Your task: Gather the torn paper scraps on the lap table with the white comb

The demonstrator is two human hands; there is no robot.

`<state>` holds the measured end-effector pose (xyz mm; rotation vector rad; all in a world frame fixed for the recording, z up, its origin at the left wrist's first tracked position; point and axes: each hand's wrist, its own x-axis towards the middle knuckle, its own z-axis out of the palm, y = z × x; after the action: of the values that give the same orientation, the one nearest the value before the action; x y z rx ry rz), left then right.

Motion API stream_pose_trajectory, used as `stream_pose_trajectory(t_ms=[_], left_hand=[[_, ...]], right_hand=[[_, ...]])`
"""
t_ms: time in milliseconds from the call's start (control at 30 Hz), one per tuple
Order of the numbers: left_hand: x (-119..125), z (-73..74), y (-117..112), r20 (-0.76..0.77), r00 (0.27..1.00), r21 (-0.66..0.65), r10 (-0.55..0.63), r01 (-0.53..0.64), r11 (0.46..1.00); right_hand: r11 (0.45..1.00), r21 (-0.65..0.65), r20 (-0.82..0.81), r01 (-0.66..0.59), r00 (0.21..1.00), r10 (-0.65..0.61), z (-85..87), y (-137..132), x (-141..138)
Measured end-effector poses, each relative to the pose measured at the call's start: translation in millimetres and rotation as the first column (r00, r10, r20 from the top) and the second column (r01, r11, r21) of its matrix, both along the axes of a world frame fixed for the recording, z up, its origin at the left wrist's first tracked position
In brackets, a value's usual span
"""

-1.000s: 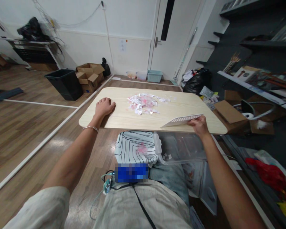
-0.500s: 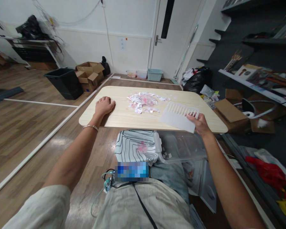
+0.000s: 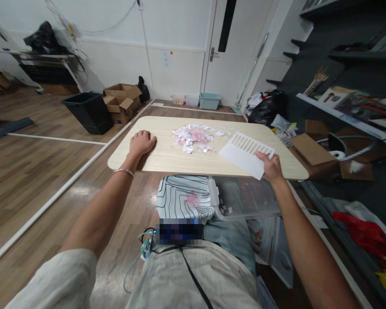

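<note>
My left hand rests on the left part of the pale wooden tabletop, its fingers curled down and the palm side hidden. At the right, my right hand grips the corner of a thin white sheet with a row of long slots, thumb on top. The sheet is tilted above the tabletop near its front edge, and I cannot tell if it touches the wood. Left of the sheet lies a loose pile of small white and pink paper scraps. A few scraps are scattered to the pile's right.
Under the table's front edge are a cloth with black lines and a clear plastic bin with a few small pieces in it. A black bin and cardboard boxes stand at the left. A shelf runs along the right.
The slotted sheet has tilted in my right hand, so its slots now show more clearly, and it has shifted slightly right. My left hand stays in place.
</note>
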<state>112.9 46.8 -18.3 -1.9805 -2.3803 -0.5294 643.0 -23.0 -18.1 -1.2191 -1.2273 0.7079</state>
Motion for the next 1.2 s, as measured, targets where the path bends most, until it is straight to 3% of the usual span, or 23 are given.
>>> stream_pose_trajectory(t_ms=[367,800,1200], left_hand=[[1,0.9,0,0.018,1.0,0.009,-0.005,0.005,1.0],[4,4.8,-5,0.017,1.0,-0.004,-0.009,0.009,1.0],[4,2.6,-4,0.019,1.0,0.007,-0.019,0.019,1.0]], right_hand=[[0.999,-0.039,-0.005,-0.002,1.0,0.002,-2.2,1,-1],[0.988,-0.102,0.018,-0.116,0.993,0.119,2.3,-8,-2],[0.961,-0.165,0.089,-0.222,0.967,0.239,19.0,11,-7]])
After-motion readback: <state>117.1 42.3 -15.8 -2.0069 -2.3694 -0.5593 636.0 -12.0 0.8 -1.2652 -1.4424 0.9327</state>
